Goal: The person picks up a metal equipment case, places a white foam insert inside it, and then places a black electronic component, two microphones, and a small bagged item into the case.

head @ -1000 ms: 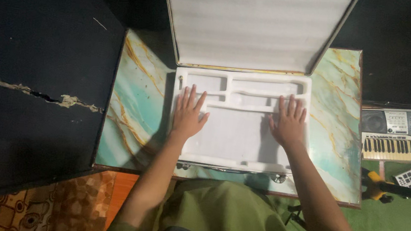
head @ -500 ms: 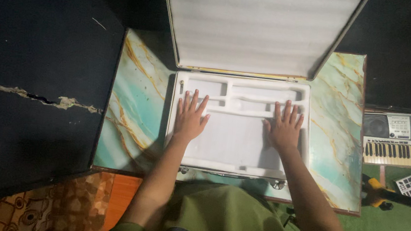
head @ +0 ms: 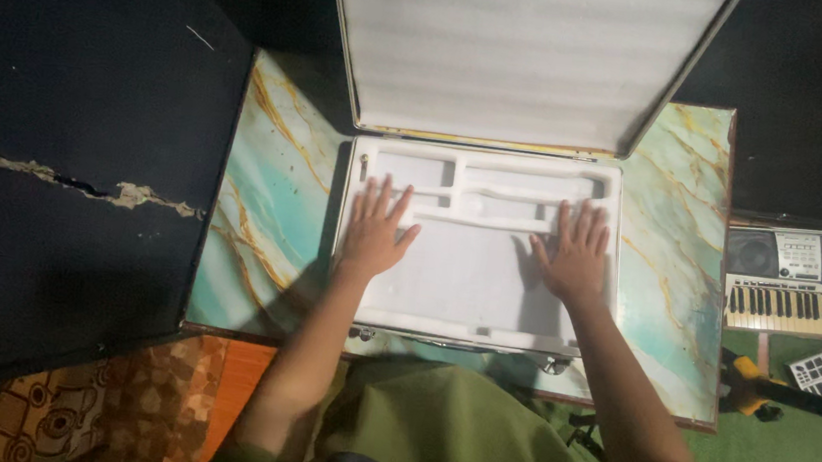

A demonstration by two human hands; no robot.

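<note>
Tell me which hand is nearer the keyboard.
Right. The right hand lies flat on the foam tray, on the side towards the keyboard; the left hand rests on the tray's far side, farther away.

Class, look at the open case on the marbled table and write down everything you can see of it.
The case lies flat on the teal marbled table with its lid raised at the far side. The lid is lined with ridged white foam. The base holds a white foam insert with two empty cut-out recesses along the far edge and a plain flat area nearer the person. Metal latches show on the near edge. The left hand and right hand rest flat, fingers spread, on the insert.
</note>
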